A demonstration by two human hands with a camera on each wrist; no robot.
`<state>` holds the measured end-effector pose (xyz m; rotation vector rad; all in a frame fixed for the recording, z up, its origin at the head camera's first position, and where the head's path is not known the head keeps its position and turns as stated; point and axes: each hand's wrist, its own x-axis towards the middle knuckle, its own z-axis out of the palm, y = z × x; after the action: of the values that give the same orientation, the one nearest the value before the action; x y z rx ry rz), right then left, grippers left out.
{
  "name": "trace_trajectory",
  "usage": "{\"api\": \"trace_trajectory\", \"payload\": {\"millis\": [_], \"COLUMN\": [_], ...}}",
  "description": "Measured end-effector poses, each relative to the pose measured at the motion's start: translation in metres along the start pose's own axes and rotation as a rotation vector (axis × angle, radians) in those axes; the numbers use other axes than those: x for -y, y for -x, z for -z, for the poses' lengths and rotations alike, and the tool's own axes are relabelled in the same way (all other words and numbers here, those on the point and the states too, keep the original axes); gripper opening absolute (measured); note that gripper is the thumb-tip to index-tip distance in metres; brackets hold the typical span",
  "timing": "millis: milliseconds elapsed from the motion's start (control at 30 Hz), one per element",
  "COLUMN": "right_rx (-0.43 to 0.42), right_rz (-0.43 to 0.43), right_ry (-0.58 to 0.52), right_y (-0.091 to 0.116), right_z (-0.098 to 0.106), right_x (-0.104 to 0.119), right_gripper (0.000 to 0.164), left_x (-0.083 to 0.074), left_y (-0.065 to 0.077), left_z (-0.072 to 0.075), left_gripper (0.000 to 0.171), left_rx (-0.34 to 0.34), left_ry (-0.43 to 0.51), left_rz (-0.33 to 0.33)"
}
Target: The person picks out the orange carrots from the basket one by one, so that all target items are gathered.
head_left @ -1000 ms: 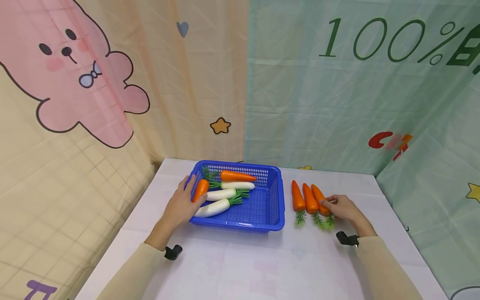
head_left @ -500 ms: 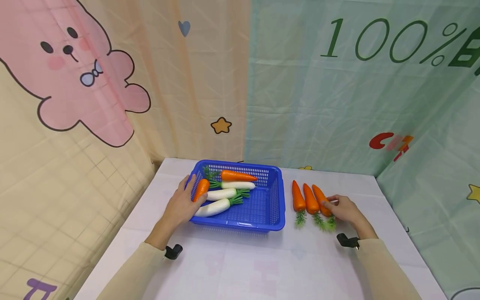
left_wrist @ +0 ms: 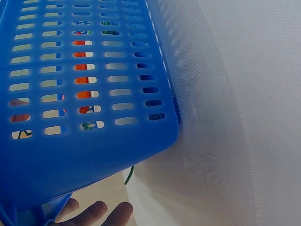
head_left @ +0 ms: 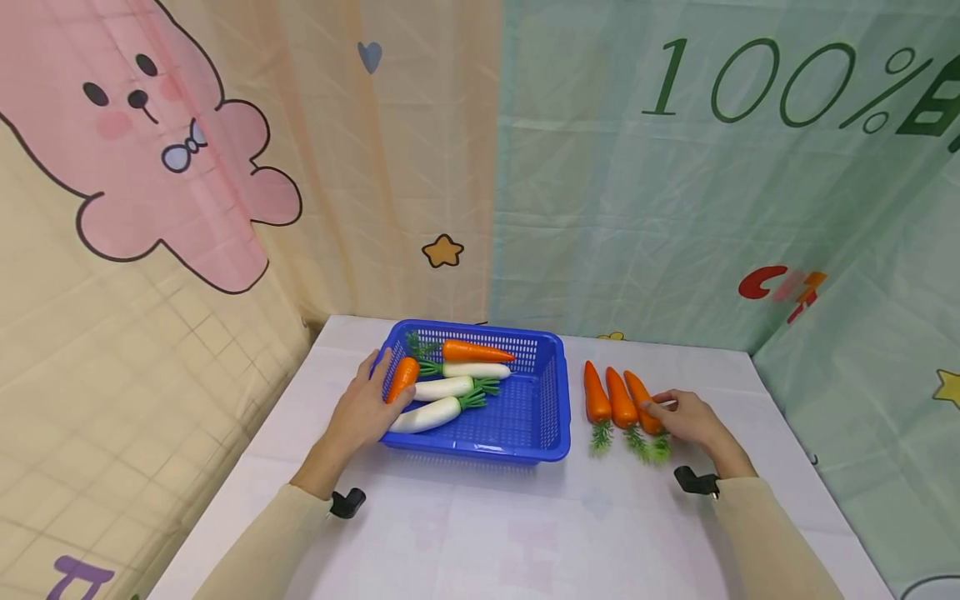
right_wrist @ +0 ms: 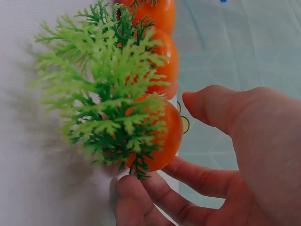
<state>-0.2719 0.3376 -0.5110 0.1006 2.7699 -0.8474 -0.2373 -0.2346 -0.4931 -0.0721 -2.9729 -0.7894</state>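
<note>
Several carrots and white radishes lie in a blue plastic basket (head_left: 517, 417). My left hand (head_left: 365, 408) grips its left rim, the thumb reaching inside beside an upright-leaning carrot (head_left: 403, 377). In the left wrist view my fingertips (left_wrist: 123, 210) show past the rim. My right hand (head_left: 690, 417) is at the rightmost of three carrots on the table; its fingers and thumb lie about that carrot (head_left: 639, 392), near the leafy end. Seen from the right wrist, the fingers (right_wrist: 202, 179) are against the carrot's side and the thumb (right_wrist: 202, 106) is just above it.
Two more carrots, one at the left (head_left: 596, 396) and one in the middle (head_left: 621, 400), lie side by side right of the basket. A white cloth covers the table (head_left: 487, 533). Printed curtains (head_left: 637, 208) hang behind and at both sides.
</note>
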Motion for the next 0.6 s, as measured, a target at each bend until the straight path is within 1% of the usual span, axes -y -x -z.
{"api": "trace_trajectory", "payload": {"millis": [167, 333, 467, 600], "right_rx": [-0.023, -0.066, -0.108, -0.147], "right_rz": [0.003, 0.019, 0.065, 0.140], "right_ry": [0.029, 0.041, 0.047, 0.060], "right_y": [0.001, 0.002, 0.003, 0.005], "right_z": [0.002, 0.004, 0.005, 0.006], "right_x": [0.002, 0.009, 0.019, 0.034], "right_gripper": [0.077, 0.072, 0.067, 0.064], "left_x": [0.000, 0.000, 0.001, 0.001], "left_y": [0.000, 0.000, 0.000, 0.000], "left_z": [0.001, 0.000, 0.000, -0.001], "left_gripper": [0.095, 0.095, 0.095, 0.095], "left_rx": [0.001, -0.001, 0.001, -0.005], "left_ry": [0.002, -0.004, 0.001, 0.011], "left_rz": [-0.004, -0.009, -0.007, -0.006]}}
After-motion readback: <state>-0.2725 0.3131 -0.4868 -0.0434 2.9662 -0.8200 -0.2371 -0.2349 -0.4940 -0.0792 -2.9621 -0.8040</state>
